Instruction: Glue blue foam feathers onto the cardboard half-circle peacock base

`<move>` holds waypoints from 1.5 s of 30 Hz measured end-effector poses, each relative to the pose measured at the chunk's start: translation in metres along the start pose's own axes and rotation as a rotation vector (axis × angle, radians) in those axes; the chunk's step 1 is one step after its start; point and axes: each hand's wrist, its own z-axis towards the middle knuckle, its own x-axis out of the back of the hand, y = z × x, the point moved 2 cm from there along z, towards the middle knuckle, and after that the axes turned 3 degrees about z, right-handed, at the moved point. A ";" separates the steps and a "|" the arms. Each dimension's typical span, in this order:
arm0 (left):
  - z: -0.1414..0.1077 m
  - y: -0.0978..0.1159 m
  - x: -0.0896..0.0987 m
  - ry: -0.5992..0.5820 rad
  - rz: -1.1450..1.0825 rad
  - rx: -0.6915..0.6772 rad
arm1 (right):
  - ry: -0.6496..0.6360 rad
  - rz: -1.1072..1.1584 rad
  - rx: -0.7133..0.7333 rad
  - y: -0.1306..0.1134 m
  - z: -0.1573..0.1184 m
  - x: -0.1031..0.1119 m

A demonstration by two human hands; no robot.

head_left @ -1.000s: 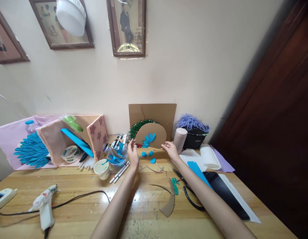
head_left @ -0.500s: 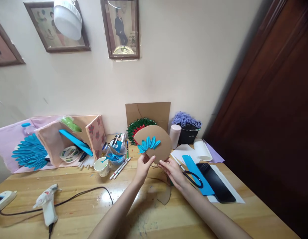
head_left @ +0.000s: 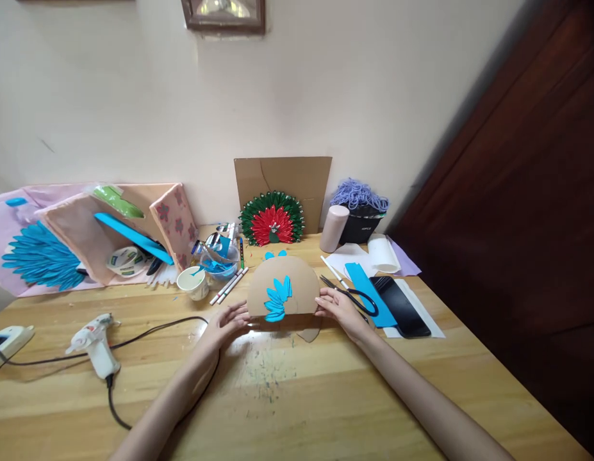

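Observation:
A half-round piece of cardboard (head_left: pixel 304 291) is held low over the table in front of me, straight edge towards me. Several blue petals (head_left: pixel 277 298) fan out on its face, left of the middle. My left hand (head_left: pixel 227 323) grips the left corner, and my right hand (head_left: pixel 339 308) pinches the right corner. Just beyond the curved edge, a few more blue petals (head_left: pixel 276 255) peek out. Black-handled scissors (head_left: pixel 364 299) lie beside my right hand. Under the cardboard, a curved cardboard scrap (head_left: pixel 310 334) partly shows.
A glue gun (head_left: pixel 99 349) with a trailing cord lies left. Behind are a paper cup (head_left: pixel 193 285), markers (head_left: pixel 229 287) and a red-green fan (head_left: pixel 272 218) against a cardboard sheet (head_left: pixel 306 179). A blue strip (head_left: pixel 387 318) and phone (head_left: pixel 403 307) lie right.
The cardboard has come down from a raised, tilted pose and turned, so its straight edge faces me. My hands have spread to its two corners. The view has tipped downward.

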 end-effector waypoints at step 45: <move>0.012 -0.021 0.007 0.035 0.318 0.086 | -0.103 -1.058 0.460 0.000 0.103 -0.029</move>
